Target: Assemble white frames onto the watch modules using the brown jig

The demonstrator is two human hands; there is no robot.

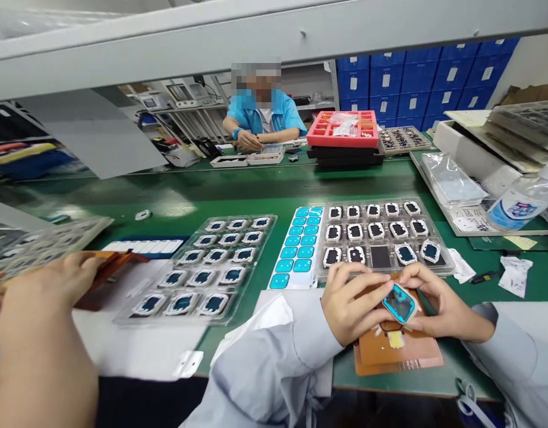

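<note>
A small rounded-square watch-like case with a turquoise face is held between the fingers of both my hands. My left hand is closed on its left and upper edge, fingertips lying over the rim. On the other side, my right hand pinches the case with thumb and fingers. Directly beneath lies an orange-brown plate with a yellow patch. Just beyond my hands stands a clear tray of white-rimmed, dark-faced cases. Beside it is a sheet of turquoise stickers.
Another clear tray of cases sits to the left. A co-worker's bare arm reaches in at far left, near a brown plate. Across the green bench sits a person in blue. A bottle stands at right.
</note>
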